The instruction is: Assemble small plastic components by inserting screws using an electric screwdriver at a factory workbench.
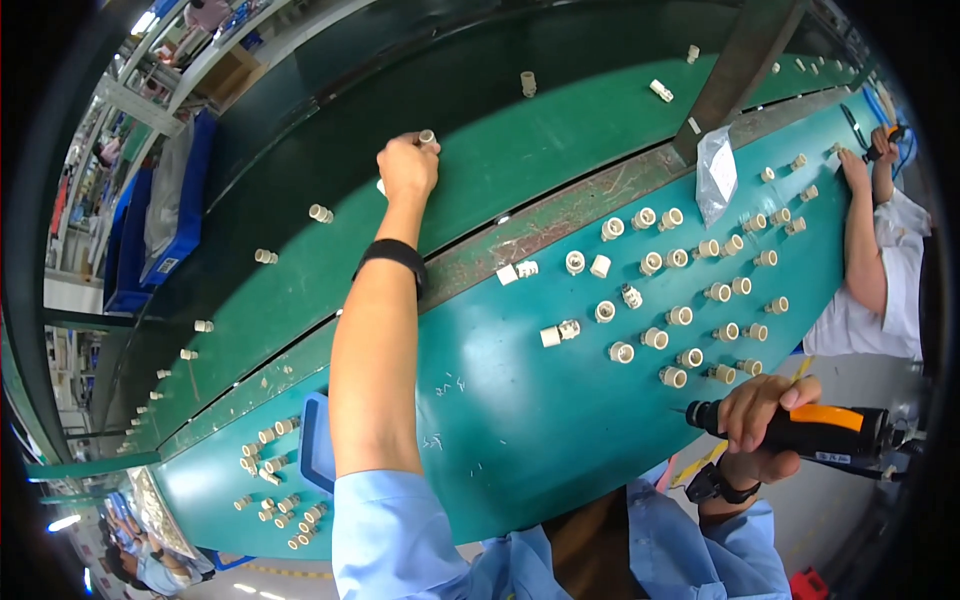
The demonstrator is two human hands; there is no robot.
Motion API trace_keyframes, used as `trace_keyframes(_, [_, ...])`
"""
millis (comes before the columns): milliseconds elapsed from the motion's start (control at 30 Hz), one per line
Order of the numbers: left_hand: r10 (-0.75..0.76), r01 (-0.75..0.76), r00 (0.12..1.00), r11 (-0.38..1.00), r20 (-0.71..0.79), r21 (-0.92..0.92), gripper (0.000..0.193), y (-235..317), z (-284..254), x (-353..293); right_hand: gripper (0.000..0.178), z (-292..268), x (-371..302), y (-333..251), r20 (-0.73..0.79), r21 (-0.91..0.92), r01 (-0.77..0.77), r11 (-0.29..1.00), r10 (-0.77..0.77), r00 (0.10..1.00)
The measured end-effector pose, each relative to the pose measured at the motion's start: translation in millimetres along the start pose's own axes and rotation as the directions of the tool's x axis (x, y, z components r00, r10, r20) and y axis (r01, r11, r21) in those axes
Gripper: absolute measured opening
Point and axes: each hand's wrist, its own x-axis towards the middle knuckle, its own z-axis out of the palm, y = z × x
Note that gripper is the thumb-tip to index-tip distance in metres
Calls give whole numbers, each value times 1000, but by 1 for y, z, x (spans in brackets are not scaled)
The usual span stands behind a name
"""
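My left hand (405,170) reaches out over the green conveyor belt (560,140), its fingers closed round a small cream cylindrical part (427,136). A bit of something white shows at the side of this hand, too covered to name. Over the near right edge of the teal worktable (510,430), my right hand (750,418) grips a black electric screwdriver (826,418) with an orange strip. Its thin bit points left. Many similar cream parts, one of them a ring-shaped socket (673,377), stand in loose rows just beyond the screwdriver.
A metal post (735,75) rises beside the belt, with a clear plastic bag (715,175) near its foot. More cream parts (321,213) ride on the belt. A blue tray (317,440) lies beside my left forearm. At the far right a co-worker's arm (865,235) reaches over the table.
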Motion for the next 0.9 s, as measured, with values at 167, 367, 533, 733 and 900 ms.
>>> trace_keyframes(167, [13, -9, 997, 998, 77, -56, 22, 28, -41, -20, 57, 17, 7, -3, 6, 46, -10, 999, 9, 1000])
trace_keyframes(367, [382, -343, 894, 920, 235, -193, 18, 73, -152, -219, 68, 38, 5, -2, 126, 188, -49, 981, 25, 992])
trace_keyframes(533, [113, -13, 930, 961, 350, -276, 21, 36, -145, -369, 72, 60, 3, 7, 271, 200, -75, 977, 18, 962])
trace_keyframes(733, [142, -120, 988, 960, 68, -251, 28, 15, -86, -413, 65, 97, -8, 27, 271, 149, -123, 981, 79, 959])
trace_keyframes(900, [174, -168, 985, 962, 10, -216, 30, 12, -81, -417, 58, 119, -19, 54, 329, 65, -199, 978, 167, 929])
